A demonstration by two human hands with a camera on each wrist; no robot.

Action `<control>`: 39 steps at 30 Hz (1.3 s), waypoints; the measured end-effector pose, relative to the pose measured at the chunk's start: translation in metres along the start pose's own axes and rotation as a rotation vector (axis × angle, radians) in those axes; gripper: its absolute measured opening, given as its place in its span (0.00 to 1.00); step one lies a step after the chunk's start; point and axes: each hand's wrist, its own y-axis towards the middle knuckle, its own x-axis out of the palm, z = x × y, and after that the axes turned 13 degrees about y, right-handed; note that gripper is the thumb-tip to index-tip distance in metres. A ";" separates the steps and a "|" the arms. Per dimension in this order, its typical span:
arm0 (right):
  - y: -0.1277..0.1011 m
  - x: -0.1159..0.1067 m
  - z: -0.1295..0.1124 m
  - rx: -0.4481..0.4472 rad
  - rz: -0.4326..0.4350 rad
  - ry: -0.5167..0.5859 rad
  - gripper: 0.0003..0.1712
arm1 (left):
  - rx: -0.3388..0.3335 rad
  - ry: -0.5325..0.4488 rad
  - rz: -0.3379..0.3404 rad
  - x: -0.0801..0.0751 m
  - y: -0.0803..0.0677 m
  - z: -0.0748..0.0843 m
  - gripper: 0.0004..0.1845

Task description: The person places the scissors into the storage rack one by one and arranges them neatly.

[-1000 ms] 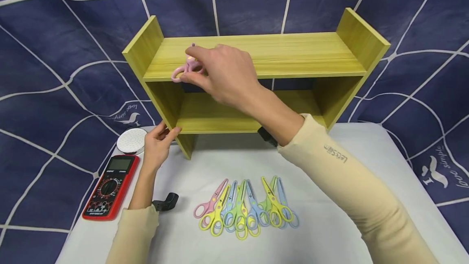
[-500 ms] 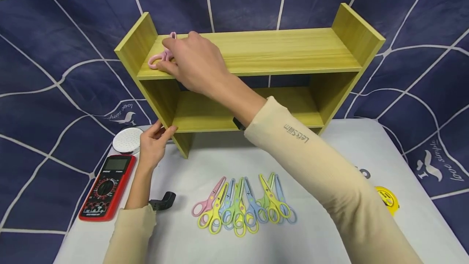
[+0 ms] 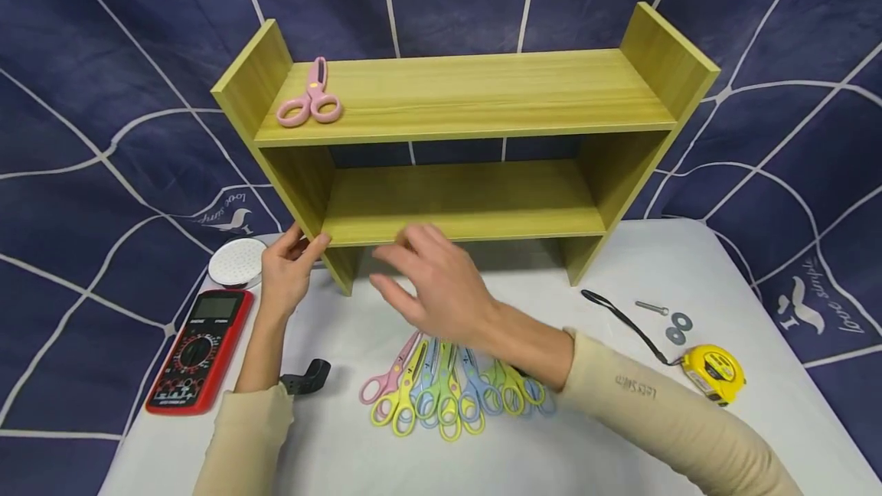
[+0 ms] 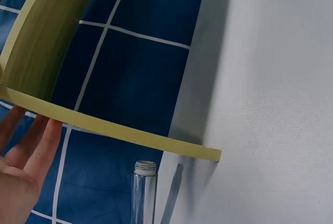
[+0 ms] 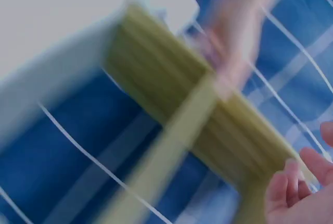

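Observation:
Pink craft scissors (image 3: 315, 96) lie at the left end of the top board of a wooden shelf (image 3: 482, 98), blades toward the back. My left hand (image 3: 285, 274) grips the shelf's left side panel, thumb at the lower board's front corner; in the left wrist view its fingers (image 4: 47, 146) lie along the panel's outer side. My right hand (image 3: 441, 285), blurred, is in the air before the lower board with fingers parted and nothing in them. Below it, several pairs of pink, yellow, blue and green scissors (image 3: 414, 381) lie in an overlapping row, blades pointing back, partly covered by the hand and wrist.
At left lie a red multimeter (image 3: 200, 350) and a white round perforated head (image 3: 236, 261); a threaded chrome tube (image 4: 144, 193) shows in the left wrist view. At right are a yellow tape measure (image 3: 714, 373) with a black strap, a bolt (image 3: 651, 308) and two washers (image 3: 681, 321).
My right hand carried the pink scissors left onto the top board, let go of them and came down and right toward the table scissors. The left hand has kept its hold on the shelf.

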 end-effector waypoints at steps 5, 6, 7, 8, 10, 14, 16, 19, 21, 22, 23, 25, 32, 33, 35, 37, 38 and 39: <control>-0.093 0.034 0.007 0.284 -0.264 0.046 0.27 | 0.011 0.011 0.013 0.003 0.004 -0.010 0.25; -0.109 0.040 0.006 0.336 -0.318 0.055 0.30 | 0.008 0.035 0.015 0.003 0.005 -0.013 0.25; -0.123 0.043 0.006 0.380 -0.375 0.066 0.32 | 0.007 0.054 0.013 0.003 0.006 -0.016 0.25; -0.136 0.046 0.006 0.414 -0.418 0.076 0.34 | 0.004 0.083 0.010 0.004 0.007 -0.019 0.25; -0.153 0.050 0.005 0.466 -0.484 0.100 0.36 | 0.005 0.138 0.004 0.003 0.009 -0.020 0.25; -0.167 0.054 0.004 0.497 -0.543 0.094 0.36 | 0.016 0.175 0.017 0.007 0.009 -0.018 0.24; -0.168 0.054 0.005 0.489 -0.561 0.071 0.35 | 0.021 0.177 0.041 0.010 0.009 -0.016 0.23; -0.167 0.055 0.006 0.459 -0.589 0.035 0.35 | 0.028 0.162 0.077 0.013 0.008 -0.012 0.21; -0.166 0.056 0.006 0.432 -0.604 0.004 0.33 | 0.028 0.157 0.089 0.014 0.006 -0.003 0.20; -0.166 0.056 0.006 0.416 -0.610 -0.010 0.32 | 0.024 0.146 0.091 0.013 0.004 0.001 0.20; -0.166 0.057 0.006 0.399 -0.611 -0.022 0.31 | 0.016 0.130 0.090 0.012 0.002 0.005 0.20; -0.165 0.058 0.006 0.373 -0.611 -0.045 0.28 | 0.001 0.109 0.087 0.010 -0.002 0.013 0.20; -0.162 0.056 0.007 0.423 -0.657 -0.026 0.27 | -0.034 0.067 0.085 0.010 0.001 -0.001 0.21; -0.162 0.055 0.007 0.437 -0.662 -0.012 0.27 | -0.037 0.060 0.089 0.011 0.003 -0.006 0.21; -0.161 0.054 0.007 0.450 -0.657 0.021 0.27 | -0.037 0.037 0.103 0.014 0.006 -0.017 0.21; -0.160 0.052 0.007 0.442 -0.637 0.048 0.27 | -0.027 0.012 0.127 0.017 0.007 -0.022 0.20; -0.159 0.051 0.006 0.429 -0.621 0.063 0.27 | -0.020 0.001 0.141 0.018 0.007 -0.024 0.20; -0.158 0.048 0.005 0.411 -0.607 0.073 0.28 | -0.013 -0.012 0.155 0.020 0.007 -0.025 0.20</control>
